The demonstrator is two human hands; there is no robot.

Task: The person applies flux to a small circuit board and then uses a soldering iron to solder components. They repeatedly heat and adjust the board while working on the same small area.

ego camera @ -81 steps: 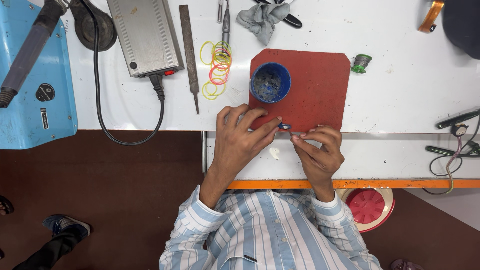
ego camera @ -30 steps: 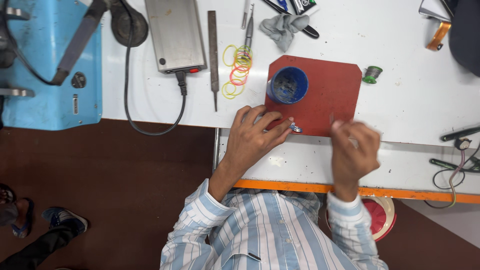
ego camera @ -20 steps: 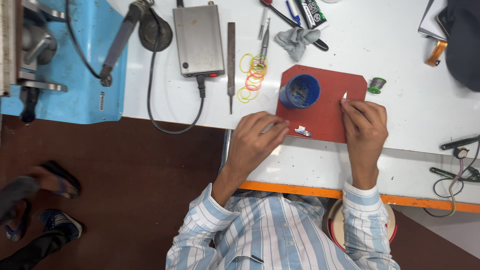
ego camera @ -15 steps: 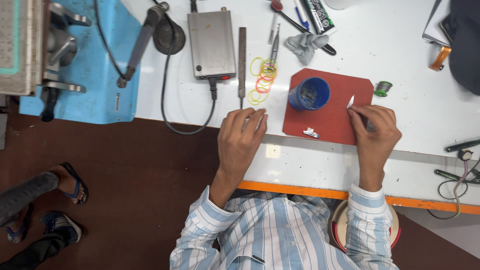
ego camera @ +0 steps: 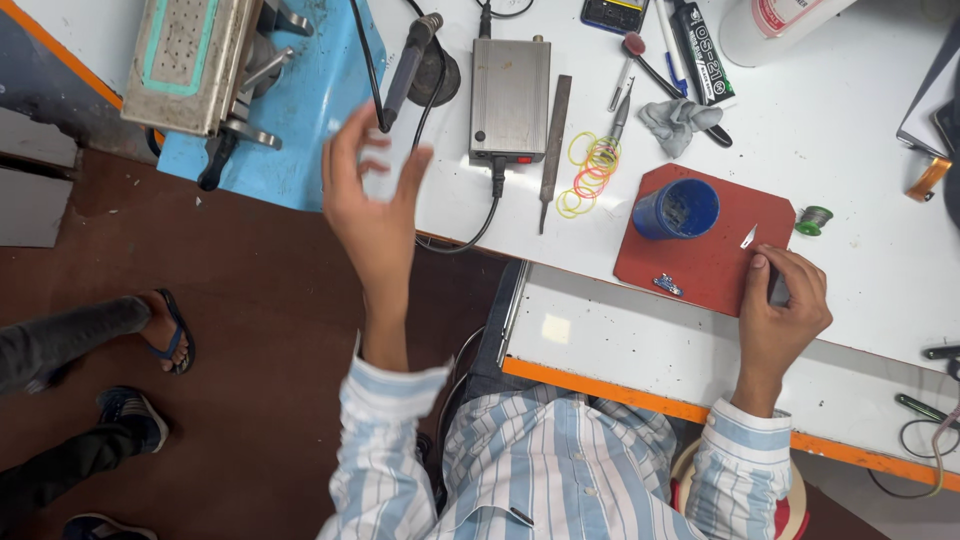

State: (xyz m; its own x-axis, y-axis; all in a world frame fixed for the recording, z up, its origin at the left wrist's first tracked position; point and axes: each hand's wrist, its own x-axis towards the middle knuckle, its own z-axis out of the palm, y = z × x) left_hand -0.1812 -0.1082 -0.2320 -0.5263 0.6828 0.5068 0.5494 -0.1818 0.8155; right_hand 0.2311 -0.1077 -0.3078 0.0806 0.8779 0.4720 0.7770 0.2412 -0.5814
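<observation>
Your right hand (ego camera: pixel 785 305) at centre right pinches a thin pointed metal tool (ego camera: pixel 749 237) over the red square mat (ego camera: pixel 715 265), beside the small metal part (ego camera: pixel 667 285). Your left hand (ego camera: pixel 372 200), fingers spread, is raised toward the grey metal box (ego camera: pixel 510 100).

A white bench (ego camera: pixel 860 150) fills the upper right, carrying a red mat (ego camera: pixel 705 260), grey box (ego camera: pixel 509 98), file (ego camera: pixel 554 135), rubber bands (ego camera: pixel 588 172), rag (ego camera: pixel 676 120) and blue machine (ego camera: pixel 300 90).

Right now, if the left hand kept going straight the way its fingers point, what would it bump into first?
Probably the black handpiece lying on the white table, just past the left hand's fingertips. The hand looks raised above the bench, so it might pass over it; depth is hard to judge.
</observation>
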